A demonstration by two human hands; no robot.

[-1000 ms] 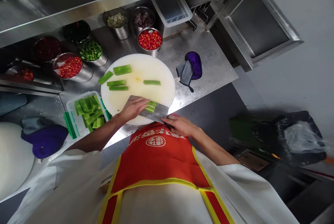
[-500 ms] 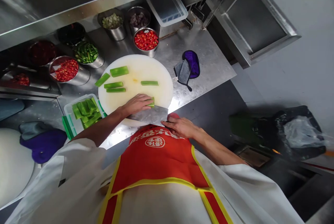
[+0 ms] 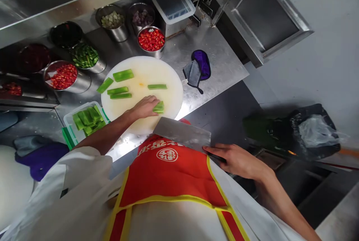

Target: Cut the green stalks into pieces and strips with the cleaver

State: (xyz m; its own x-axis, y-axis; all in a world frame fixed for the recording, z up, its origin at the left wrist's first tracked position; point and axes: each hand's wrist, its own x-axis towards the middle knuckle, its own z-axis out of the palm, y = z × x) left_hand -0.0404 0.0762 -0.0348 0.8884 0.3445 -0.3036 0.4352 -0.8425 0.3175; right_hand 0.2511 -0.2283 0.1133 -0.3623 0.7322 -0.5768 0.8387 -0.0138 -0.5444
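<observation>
My right hand [image 3: 238, 158] is closed round the dark handle of a cleaver [image 3: 183, 133]. Its broad blade lies in front of the red apron, with the tip side near the board's front edge. On the round white cutting board [image 3: 134, 113], my left hand [image 3: 145, 107] grips a green vegetable piece [image 3: 159, 107] with its fingertips. Another green strip [image 3: 157, 87] lies farther back on the board. Several more green pieces [image 3: 123, 75] are spread over its left side, one overhanging the rim.
Left of the board stands a clear plastic tub [image 3: 68, 121] of green pieces. Metal pots hold chopped red chillies [image 3: 151, 40], green chillies [image 3: 85, 56] and other cut vegetables. A purple and grey cloth item [image 3: 201, 65] lies right of the board. A black-bagged bin [image 3: 314, 132] stands at the right.
My right hand has drawn the cleaver away from the green piece, toward the right and my body. My left hand stays on the piece. The whole view has shifted slightly.
</observation>
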